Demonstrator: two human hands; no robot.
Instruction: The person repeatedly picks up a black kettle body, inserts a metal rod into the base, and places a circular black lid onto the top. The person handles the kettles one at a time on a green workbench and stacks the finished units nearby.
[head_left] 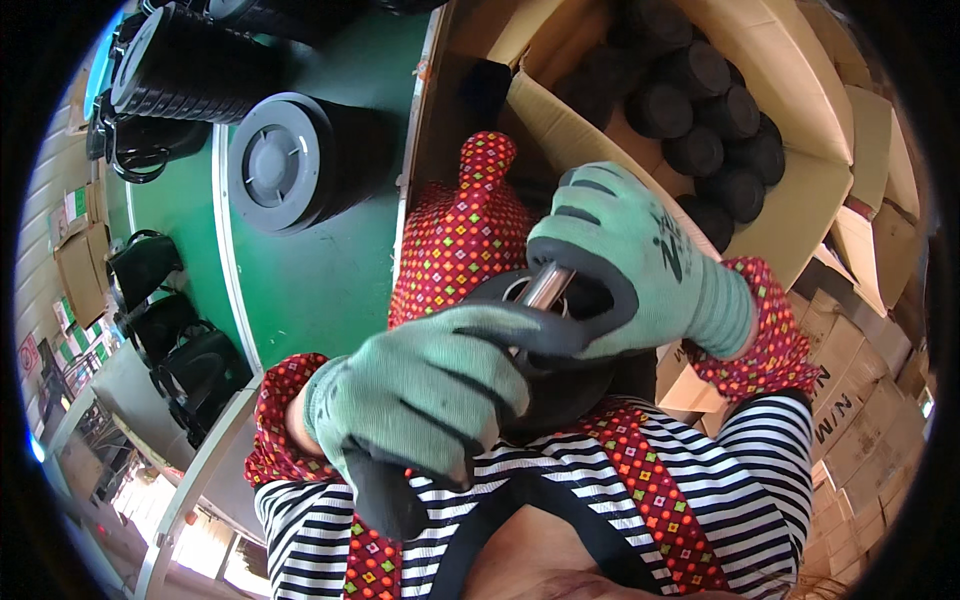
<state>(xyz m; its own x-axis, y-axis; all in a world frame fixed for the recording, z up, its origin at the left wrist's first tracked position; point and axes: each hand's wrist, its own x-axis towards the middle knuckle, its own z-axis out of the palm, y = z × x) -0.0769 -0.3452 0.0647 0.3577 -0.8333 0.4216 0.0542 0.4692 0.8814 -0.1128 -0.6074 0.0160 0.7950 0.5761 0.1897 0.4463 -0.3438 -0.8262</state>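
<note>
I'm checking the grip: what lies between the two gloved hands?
A shiny, rod-like metal piece, partly hidden, lies between the left hand and right hand in the head view.

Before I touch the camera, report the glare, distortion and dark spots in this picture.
Head view: the white strip on the green tabletop bows; head view, lower left: a bright patch looks blown out; head view, centre: the metal tube at the right hand glints; head view, upper right: black pieces in the carton lose detail.
</note>
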